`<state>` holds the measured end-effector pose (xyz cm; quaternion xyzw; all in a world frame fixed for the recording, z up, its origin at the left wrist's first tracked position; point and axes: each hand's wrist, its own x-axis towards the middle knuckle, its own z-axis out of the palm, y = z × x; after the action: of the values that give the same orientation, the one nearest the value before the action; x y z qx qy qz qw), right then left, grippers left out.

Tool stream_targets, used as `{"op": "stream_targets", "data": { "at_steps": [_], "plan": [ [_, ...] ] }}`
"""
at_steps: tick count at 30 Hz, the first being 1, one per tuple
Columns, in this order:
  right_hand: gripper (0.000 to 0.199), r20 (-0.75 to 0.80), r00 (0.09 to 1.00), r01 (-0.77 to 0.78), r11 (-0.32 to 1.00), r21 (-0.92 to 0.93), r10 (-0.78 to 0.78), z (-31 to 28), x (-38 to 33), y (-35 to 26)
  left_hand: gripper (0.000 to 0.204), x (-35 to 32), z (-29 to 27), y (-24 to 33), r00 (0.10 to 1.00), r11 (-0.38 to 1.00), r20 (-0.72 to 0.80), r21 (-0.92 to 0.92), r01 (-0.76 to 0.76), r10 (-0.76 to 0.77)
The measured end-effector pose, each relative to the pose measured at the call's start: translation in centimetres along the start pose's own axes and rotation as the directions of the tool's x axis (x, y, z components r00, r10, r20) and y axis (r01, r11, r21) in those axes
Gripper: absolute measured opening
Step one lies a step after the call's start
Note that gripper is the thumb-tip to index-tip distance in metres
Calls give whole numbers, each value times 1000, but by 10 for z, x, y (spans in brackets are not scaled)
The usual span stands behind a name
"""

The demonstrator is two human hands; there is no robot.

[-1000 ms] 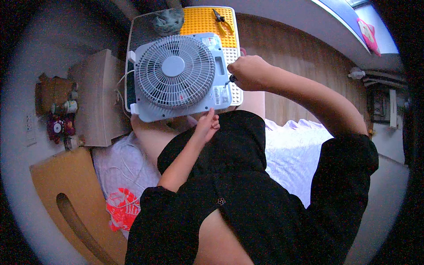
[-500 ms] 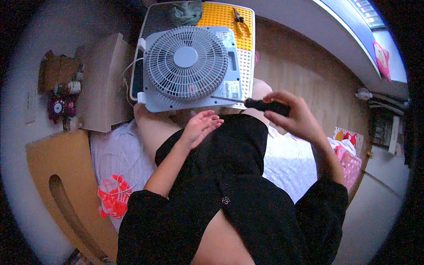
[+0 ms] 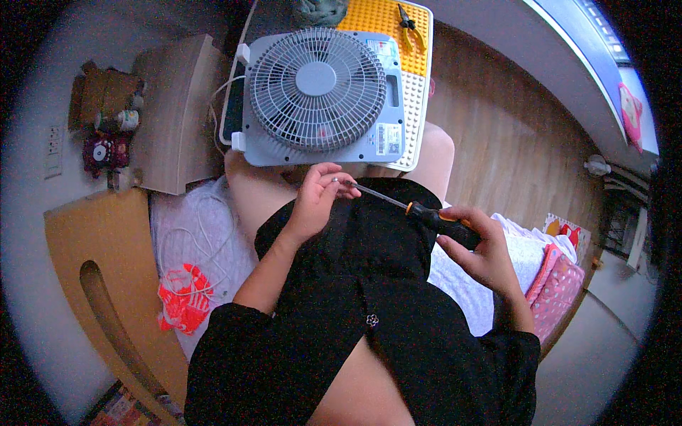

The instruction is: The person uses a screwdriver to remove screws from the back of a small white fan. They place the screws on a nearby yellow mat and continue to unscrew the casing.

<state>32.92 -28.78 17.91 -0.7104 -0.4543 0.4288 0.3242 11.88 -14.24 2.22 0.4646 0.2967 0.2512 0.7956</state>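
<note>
My right hand (image 3: 486, 248) is wrapped round the black and orange handle of a screwdriver (image 3: 387, 197). Its thin metal shaft points left, toward my left hand (image 3: 317, 202). The fingers of that hand are bent together at the screwdriver's tip, above my lap; a small shiny spot shows by the thumb, too small to name. Just beyond both hands, a grey box fan (image 3: 316, 78) lies flat with its round grille facing up. Dark screw holes dot its near edge, and a white label is on its near right corner.
Under the fan is a small table with a studded yellow and white top (image 3: 415, 117). Yellow-handled pliers (image 3: 410, 30) and a grey-green cloth (image 3: 320, 11) lie at its far side. A white cord (image 3: 217, 113) runs off the fan's left. An orange-red bag (image 3: 186, 298) lies on the bedding.
The screwdriver has come away from the fan's near edge, back toward me, and its tip has met my left hand. My left fingers have closed from a spread pose. The view has shifted slightly.
</note>
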Motion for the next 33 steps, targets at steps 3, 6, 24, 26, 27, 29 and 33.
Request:
{"op": "stream_targets", "data": {
  "at_steps": [3, 6, 24, 26, 27, 29, 33],
  "plan": [
    [33, 17, 1000, -10, 1000, 16, 10, 0, -1, 1, 24, -1, 5, 4, 991, 951, 23, 279, -135, 134],
    [31, 20, 999, 30, 1000, 8, -31, 2, 0, 2, 26, -1, 5, 5, 977, 896, 65, 389, -212, 203],
    [32, 10, 998, 68, 997, -29, -68, 5, 1, 2, 31, -3, 2, 6, 945, 759, 120, 569, -317, 305],
    [32, 18, 999, 48, 999, -24, -47, 4, 1, -1, 30, -4, 2, 5, 941, 748, 120, 578, -325, 316],
    [32, 21, 999, 36, 999, -24, -36, 4, 1, -2, 30, -4, 1, 4, 939, 744, 122, 581, -330, 322],
    [32, 20, 998, 66, 996, -56, -65, 5, 1, 0, 29, -4, 1, 5, 937, 717, 130, 612, -333, 324],
    [33, 74, 996, 47, 999, -14, -45, 2, 6, 2, 22, -1, 2, 8, 925, 717, 100, 602, -351, 368]
  ]
}}
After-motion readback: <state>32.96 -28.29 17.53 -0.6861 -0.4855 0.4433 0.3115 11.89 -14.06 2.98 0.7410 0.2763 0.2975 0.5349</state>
